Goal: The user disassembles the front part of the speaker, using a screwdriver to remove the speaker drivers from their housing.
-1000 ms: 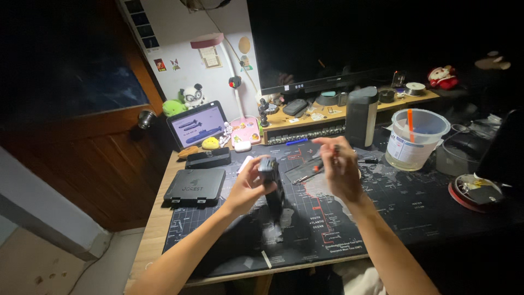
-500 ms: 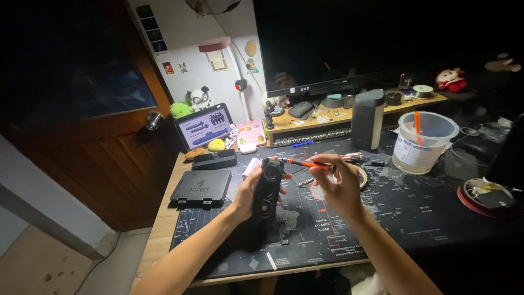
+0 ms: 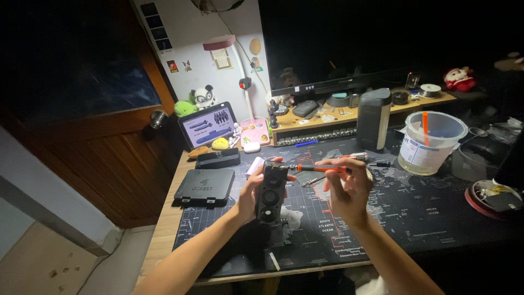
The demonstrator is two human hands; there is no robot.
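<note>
Left hand: my left hand [image 3: 248, 192] is wrapped around a black oblong device [image 3: 271, 190], holding it upright above the desk mat [image 3: 415, 218], fingers behind it and thumb at its edge.
Right hand: my right hand [image 3: 345, 188] pinches a slim screwdriver [image 3: 316, 168] with an orange-and-black handle, fingertips closed on the shaft.
Screwdriver: it lies level, its tip pointing left and meeting the top end of the device; I cannot tell whether it sits in a screw.
Device: between my two hands, just left of the right hand, with two round recesses showing on its lower face.
Left of my left hand: a flat black case [image 3: 205, 186] on the mat's edge, and beyond it a smaller black box [image 3: 218, 158].
Beyond my hands: a small tablet [image 3: 209, 124] propped upright, a dark cylinder [image 3: 374, 119] standing, and a dark monitor [image 3: 349, 41] above.
Right of my right hand: a clear plastic tub [image 3: 431, 143] with an orange stick in it, well apart from my fingers.
Below my hands: white scraps on the mat, too dim to identify.
</note>
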